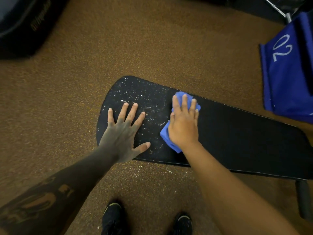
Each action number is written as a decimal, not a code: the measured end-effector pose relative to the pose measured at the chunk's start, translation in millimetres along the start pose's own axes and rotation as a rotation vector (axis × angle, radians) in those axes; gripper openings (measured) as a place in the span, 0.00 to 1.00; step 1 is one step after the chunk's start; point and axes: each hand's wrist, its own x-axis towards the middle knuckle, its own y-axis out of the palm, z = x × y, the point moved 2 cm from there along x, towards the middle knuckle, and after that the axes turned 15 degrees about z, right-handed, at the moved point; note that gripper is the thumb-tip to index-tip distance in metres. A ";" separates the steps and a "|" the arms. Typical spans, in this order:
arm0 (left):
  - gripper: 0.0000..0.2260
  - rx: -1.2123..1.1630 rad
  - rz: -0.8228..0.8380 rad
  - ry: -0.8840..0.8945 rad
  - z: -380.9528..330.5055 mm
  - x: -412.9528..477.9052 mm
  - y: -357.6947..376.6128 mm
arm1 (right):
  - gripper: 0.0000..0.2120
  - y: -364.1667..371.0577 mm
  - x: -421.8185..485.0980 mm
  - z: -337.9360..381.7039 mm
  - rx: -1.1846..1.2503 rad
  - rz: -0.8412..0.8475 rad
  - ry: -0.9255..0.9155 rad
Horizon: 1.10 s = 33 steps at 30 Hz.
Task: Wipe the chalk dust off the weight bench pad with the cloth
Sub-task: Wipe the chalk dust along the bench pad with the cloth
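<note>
The black weight bench pad runs from the centre to the right edge. White chalk dust speckles its rounded left end; the part to the right of the cloth looks clean. My right hand presses a crumpled blue cloth flat onto the pad at the border of the dusty area. My left hand lies flat on the dusty end with fingers spread, holding nothing.
Brown speckled floor surrounds the bench, with some chalk scattered below the pad's near edge. A blue object marked "02" stands at the right. A dark padded item sits top left. My black shoes are at the bottom.
</note>
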 end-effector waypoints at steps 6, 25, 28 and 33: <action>0.41 -0.024 -0.002 -0.035 0.0 -2.1 -1.4 | 0.26 8.8 -15.6 10.8 -0.167 0.094 -0.414; 0.40 0.025 0.037 -0.056 -0.3 -2.1 -1.6 | 0.30 7.3 31.4 39.7 -0.094 0.095 -0.483; 0.40 0.008 0.027 -0.056 0.0 -1.8 -3.4 | 0.28 -1.9 48.6 18.5 -0.087 0.083 -0.466; 0.40 0.009 0.032 -0.059 -0.3 -1.0 -2.3 | 0.26 -7.9 66.6 30.4 0.060 -0.027 -0.155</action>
